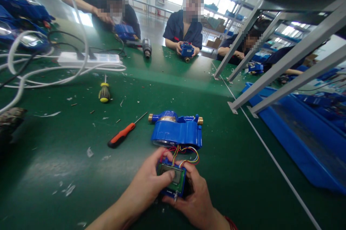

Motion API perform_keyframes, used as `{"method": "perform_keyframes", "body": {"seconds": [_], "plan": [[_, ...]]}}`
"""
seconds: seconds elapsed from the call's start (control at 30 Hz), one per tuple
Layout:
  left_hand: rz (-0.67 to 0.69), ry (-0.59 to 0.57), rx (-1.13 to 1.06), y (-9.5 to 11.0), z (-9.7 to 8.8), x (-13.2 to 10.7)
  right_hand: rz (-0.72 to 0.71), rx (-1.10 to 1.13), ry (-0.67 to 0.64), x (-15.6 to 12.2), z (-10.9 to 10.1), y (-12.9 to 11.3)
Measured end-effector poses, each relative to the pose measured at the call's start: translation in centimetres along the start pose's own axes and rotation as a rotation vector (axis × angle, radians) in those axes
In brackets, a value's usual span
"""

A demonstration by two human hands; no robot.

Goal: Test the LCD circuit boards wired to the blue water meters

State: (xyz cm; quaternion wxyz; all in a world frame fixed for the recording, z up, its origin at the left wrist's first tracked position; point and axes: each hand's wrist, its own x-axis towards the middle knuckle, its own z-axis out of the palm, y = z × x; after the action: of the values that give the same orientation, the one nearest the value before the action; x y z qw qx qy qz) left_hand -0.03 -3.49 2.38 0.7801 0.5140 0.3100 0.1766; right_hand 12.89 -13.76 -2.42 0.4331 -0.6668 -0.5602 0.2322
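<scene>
Between my two hands is a small circuit board with a display [178, 177], set in a blue frame. My left hand [154, 176] grips its left side, the thumb lying across the display. Around the right side and lower edge closes my right hand [198, 194]. Several coloured wires [190, 149] run from the board's top edge to a blue water meter [175, 132] with brass threaded ends, lying on the green table just beyond my hands. Left of the meter lies an orange and black screwdriver [123, 134]. The undersides of the board and my right fingertips are partly hidden.
A yellow and black screwdriver [104, 92], a white power strip [90, 59] with cables and a heat gun [146, 48] are farther off. Grey metal legs [270, 57] and a blue bin [292, 140] stand at right. Several co-workers [183, 28] sit across the table.
</scene>
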Motion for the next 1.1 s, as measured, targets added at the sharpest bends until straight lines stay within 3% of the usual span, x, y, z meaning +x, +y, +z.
{"method": "perform_keyframes", "body": {"seconds": [0.1, 0.73, 1.1], "plan": [[-0.011, -0.022, -0.068, 0.0, 0.1, 0.1, -0.026, -0.015, 0.000, 0.0, 0.0, -0.1], [-0.029, 0.028, 0.041, 0.9, 0.6, 0.0, -0.083, -0.057, 0.029, -0.1, 0.0, -0.4], [0.019, 0.066, 0.101, -0.1, 0.3, 0.5, -0.031, 0.021, 0.025, 0.2, 0.0, -0.4]]}}
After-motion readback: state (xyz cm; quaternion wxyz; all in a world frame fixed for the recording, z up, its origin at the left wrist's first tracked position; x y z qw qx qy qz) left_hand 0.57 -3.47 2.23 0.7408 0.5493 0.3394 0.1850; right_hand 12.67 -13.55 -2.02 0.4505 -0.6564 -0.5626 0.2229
